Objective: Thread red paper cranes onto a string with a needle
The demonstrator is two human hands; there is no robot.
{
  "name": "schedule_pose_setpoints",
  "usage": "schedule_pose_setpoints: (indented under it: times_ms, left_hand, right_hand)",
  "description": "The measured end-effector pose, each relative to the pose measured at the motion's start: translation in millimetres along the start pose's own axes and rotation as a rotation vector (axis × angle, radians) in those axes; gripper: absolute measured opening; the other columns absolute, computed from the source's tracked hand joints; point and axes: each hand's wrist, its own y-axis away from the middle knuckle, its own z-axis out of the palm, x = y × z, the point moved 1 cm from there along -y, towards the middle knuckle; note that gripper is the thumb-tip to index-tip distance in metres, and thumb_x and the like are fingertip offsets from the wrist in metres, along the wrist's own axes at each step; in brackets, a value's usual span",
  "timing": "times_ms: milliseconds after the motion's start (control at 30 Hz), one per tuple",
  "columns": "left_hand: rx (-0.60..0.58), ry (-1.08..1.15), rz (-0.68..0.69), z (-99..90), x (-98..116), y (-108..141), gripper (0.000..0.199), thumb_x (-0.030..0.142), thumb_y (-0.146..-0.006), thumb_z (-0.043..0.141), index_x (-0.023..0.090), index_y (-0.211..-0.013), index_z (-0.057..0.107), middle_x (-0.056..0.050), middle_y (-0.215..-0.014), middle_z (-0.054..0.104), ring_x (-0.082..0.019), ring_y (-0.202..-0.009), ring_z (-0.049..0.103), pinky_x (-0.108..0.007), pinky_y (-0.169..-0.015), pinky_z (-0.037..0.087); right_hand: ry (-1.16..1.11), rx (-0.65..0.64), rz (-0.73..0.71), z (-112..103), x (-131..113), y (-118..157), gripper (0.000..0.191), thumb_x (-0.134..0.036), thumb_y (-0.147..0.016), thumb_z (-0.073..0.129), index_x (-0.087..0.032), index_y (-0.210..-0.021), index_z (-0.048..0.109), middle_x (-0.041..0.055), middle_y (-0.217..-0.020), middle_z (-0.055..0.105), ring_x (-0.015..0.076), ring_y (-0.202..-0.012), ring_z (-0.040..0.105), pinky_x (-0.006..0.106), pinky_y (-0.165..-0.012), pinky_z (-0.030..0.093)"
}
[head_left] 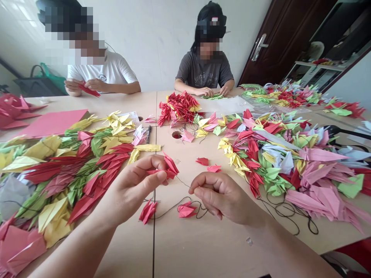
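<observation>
Red folded-paper piece [171, 166] is pinched by the left hand [130, 189], thin dark cord [183, 182] by the right hand [218, 193] — both above the pale beige table [185, 251], towards its near edge. Threading seems in hand — steady cord tension likely needed.

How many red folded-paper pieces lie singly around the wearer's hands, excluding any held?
4: two red folded-paper pieces beyond the right hand, two nearer the camera by black cord; hands may hide more.

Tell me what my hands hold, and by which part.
The left hand pinches a red paper piece by its left side. The right hand appears to pinch a thin strand leading from it; exactly where is hidden.
</observation>
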Motion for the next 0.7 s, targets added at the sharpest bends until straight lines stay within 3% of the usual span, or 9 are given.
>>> schedule_pose_setpoints:
  times_ms: [200,333,533,700]
  left_hand:
    - [-0.016,0.030,0.000,0.1,-3.7,-2.2,0.012,0.034,-0.091,0.061,0.025,-0.083,0.061,0.003,-0.080,0.060,-0.010,-0.076,0.055,-0.018,-0.073,0.047]
    - [0.003,0.006,0.036,-1.3,-6.0,-1.3,0.011,0.033,-0.090,0.063,0.025,-0.083,0.060,0.004,-0.076,0.055,-0.009,-0.071,0.052,-0.017,-0.066,0.045]
    - [0.046,-0.125,0.138,2.1,0.1,-1.4,0.007,0.028,-0.089,0.064,0.025,-0.084,0.061,0.003,-0.079,0.060,-0.009,-0.074,0.055,-0.016,-0.066,0.046]
    - [0.058,-0.169,0.127,8.3,1.3,-4.5,0.002,0.025,-0.087,0.067,0.025,-0.088,0.065,0.002,-0.085,0.065,-0.009,-0.078,0.059,-0.015,-0.067,0.047]
  right_hand:
    - [-0.050,-0.024,-0.008,0.7,-2.2,-1.2,0.013,-0.029,-0.091,0.057,-0.016,-0.088,0.059,-0.0111,-0.046,0.045,0.0033,-0.033,0.033,0.016,-0.035,0.026]
    - [-0.092,-0.047,0.025,0.8,-1.1,-0.4,0.014,-0.030,-0.090,0.058,-0.017,-0.087,0.058,-0.0114,-0.044,0.044,0.0035,-0.032,0.031,0.016,-0.033,0.025]
    - [-0.011,0.028,-0.046,3.5,2.9,0.9,0.013,-0.030,-0.093,0.057,-0.017,-0.091,0.060,-0.0109,-0.049,0.043,0.0030,-0.037,0.035,0.015,-0.038,0.029]
    - [0.076,0.069,-0.060,4.0,3.3,1.3,0.015,-0.032,-0.094,0.055,-0.017,-0.092,0.060,-0.0104,-0.052,0.041,0.0032,-0.039,0.035,0.015,-0.038,0.029]
